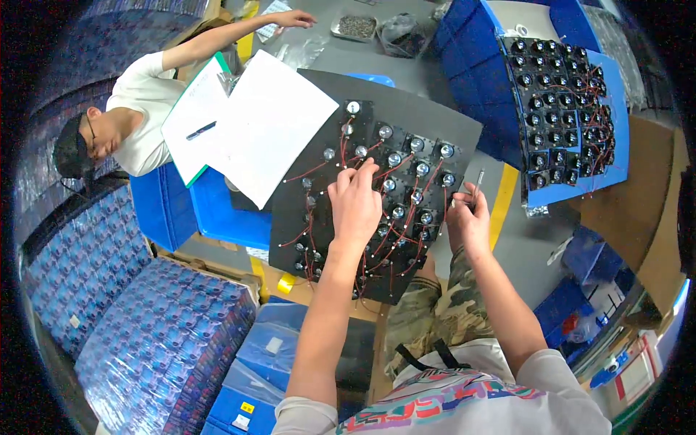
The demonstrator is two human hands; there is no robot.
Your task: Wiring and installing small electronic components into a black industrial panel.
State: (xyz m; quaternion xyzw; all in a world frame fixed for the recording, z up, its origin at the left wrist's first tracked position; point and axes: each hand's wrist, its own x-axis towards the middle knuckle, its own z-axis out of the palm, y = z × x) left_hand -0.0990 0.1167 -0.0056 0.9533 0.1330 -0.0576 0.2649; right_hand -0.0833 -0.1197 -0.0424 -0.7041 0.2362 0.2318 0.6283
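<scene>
This is a small assembly workshop or factory floor for electrical parts. A grey worktop (pixel 428 61) carries a black panel (pixel 406 116) studded with round lamp-like units joined by red wires (pixel 308 172), and a second, fuller panel (pixel 565 109) lies far right on blue plastic crates (pixel 471 51). A metal tray of small fasteners (pixel 355 27) sits at the far edge. Stacks of blue shrink-wrapped packs (pixel 138 326) fill the near left, with cardboard (pixel 638 203) on the right. A co-worker (pixel 138 123) sits at the left beside an open paper ledger (pixel 246 123) with a pen (pixel 201 130).
</scene>
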